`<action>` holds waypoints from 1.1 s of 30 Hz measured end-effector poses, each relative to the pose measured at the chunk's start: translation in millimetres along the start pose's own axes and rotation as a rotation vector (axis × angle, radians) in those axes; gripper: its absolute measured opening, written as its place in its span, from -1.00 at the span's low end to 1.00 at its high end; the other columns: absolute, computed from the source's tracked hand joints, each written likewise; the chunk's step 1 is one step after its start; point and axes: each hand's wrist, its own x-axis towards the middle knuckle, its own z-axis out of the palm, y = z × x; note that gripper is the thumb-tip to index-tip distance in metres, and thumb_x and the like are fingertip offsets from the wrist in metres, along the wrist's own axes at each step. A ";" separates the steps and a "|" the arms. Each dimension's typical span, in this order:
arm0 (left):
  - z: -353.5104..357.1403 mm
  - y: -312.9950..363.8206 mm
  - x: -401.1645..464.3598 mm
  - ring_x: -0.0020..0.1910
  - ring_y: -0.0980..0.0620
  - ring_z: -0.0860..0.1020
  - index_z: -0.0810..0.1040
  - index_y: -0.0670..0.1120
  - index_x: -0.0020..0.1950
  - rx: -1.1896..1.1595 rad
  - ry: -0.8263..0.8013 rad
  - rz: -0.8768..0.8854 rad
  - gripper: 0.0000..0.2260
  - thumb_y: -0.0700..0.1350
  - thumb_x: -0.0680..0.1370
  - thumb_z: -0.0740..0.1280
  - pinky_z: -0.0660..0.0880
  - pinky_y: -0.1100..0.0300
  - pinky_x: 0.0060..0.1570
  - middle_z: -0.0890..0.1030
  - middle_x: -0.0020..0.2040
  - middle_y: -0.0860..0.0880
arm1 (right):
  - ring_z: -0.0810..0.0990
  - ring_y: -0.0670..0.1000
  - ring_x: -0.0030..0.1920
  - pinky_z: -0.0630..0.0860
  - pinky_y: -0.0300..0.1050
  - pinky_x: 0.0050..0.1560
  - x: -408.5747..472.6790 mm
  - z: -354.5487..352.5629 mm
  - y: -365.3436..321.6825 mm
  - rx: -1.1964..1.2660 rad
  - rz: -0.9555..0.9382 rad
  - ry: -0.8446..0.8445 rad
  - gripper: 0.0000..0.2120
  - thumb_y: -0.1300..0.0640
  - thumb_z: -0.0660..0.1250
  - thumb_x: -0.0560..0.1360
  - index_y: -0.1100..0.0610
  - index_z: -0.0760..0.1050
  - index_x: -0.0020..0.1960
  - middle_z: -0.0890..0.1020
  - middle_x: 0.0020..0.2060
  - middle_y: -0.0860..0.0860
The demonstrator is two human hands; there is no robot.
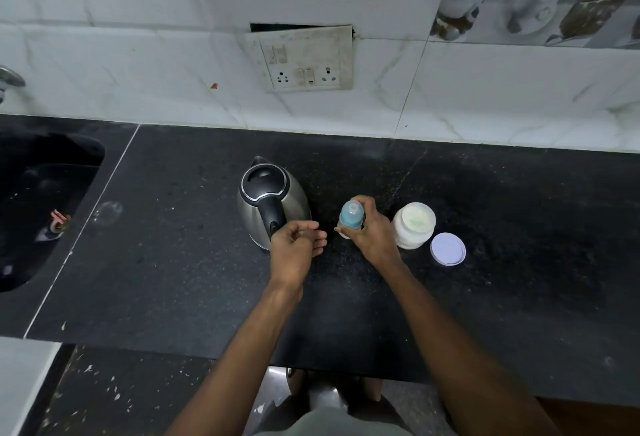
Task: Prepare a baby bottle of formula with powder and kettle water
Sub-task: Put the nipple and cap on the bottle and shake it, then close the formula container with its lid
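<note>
Person stands at a black counter (381, 314), both forearms reaching in from below. Bottle (350, 219) stands upright on the counter between the kettle (273, 200) and the jar (414, 226), blue teat and collar on top. Right hand (372, 231) wraps the bottle from its right side, fingers curled round the collar and body, thumb on the near side; it looks like a steadying or twisting grip, probably to work the screw top, though I can't tell which way it would turn. Left hand (298, 245) hovers just left of the bottle, right in front of the kettle handle, holding nothing; fingers loosely bent, tips pointing toward the bottle, not touching it. It seems placed either to help with the bottle or to go for the kettle.

Jar is open, pale powder showing inside, just right of the right hand. Its lid (447, 249) lies flat on the counter beside it, near-right side, so powder access is ready. Can't tell if powder or water is in the bottle; body is hidden by fingers. No scoop visible.

Kettle has lid closed, spout toward the wall, handle toward the person, so easy left-hand pickup. It's unplugged; the wall socket (304, 59) has nothing in it. Sink (45, 207) at far left.
</note>
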 end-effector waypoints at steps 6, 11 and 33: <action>2.1 -5.4 1.7 -0.08 -0.05 0.69 0.62 -0.18 0.08 0.022 -0.024 -0.001 -0.85 -0.31 0.67 0.26 0.65 0.11 0.00 0.72 -0.07 -0.17 | 0.59 -0.06 0.07 0.51 -0.19 0.06 3.0 6.2 4.1 -0.019 -0.005 -0.018 -0.37 0.00 0.65 0.37 0.01 0.40 0.31 0.61 0.09 -0.11; 4.3 -9.7 2.5 -0.08 -0.04 0.70 0.64 -0.17 0.09 0.039 -0.030 0.001 -0.85 -0.31 0.67 0.27 0.65 0.11 0.00 0.73 -0.06 -0.17 | 0.60 -0.03 0.10 0.52 -0.15 0.08 6.1 7.2 8.4 -0.017 0.001 -0.022 -0.35 -0.03 0.65 0.36 -0.02 0.38 0.31 0.63 0.12 -0.07; 59.8 -33.8 2.5 0.00 -0.10 0.72 0.65 -0.13 0.04 0.130 -0.070 0.110 -0.89 -0.31 0.62 0.38 0.68 0.04 0.04 0.72 -0.02 -0.17 | 0.71 -0.09 0.02 0.67 0.01 0.09 -77.5 -50.2 51.0 -0.050 -0.108 0.184 -0.76 0.24 0.35 0.60 0.07 0.61 0.25 0.71 0.10 -0.04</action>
